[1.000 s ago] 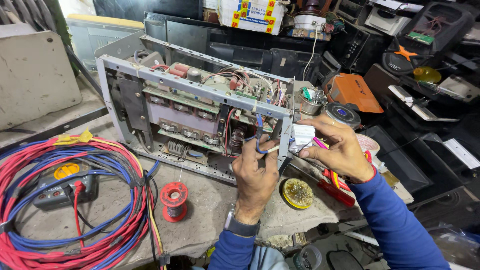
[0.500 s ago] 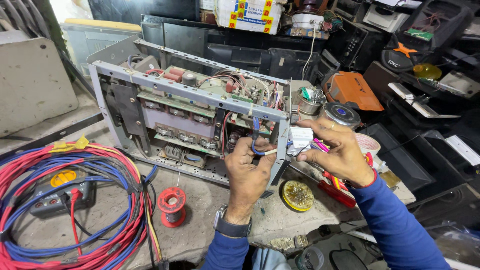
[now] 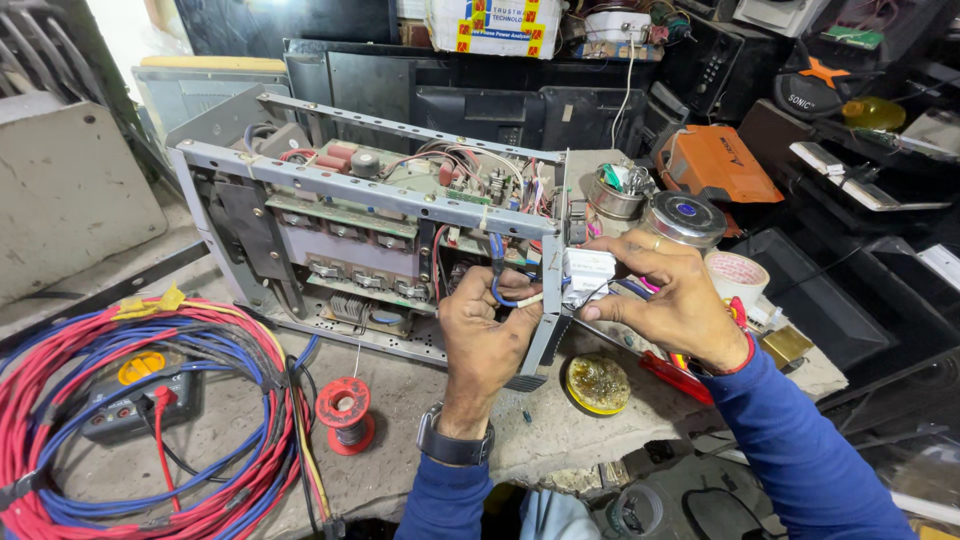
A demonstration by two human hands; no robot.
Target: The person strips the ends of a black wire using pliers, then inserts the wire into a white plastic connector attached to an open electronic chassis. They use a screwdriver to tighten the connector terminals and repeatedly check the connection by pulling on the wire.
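Pinching the blue wire (image 3: 503,292) with my left hand (image 3: 482,335), fingers clamped at the open chassis (image 3: 380,195) front; right hand (image 3: 672,300) is gripping the white connector (image 3: 588,275) beside it. Keeping both steady, avoiding tugging the wire.

Your left hand (image 3: 487,335) now slightly lower and more to the left on the blue wire (image 3: 497,285), your right hand (image 3: 672,300) a little more spread over the white connector block (image 3: 588,272).

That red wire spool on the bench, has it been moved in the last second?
No. The red wire spool sits at the same spot against the fixed open metal chassis and the coiled red and blue cables; only the head camera shifted slightly.
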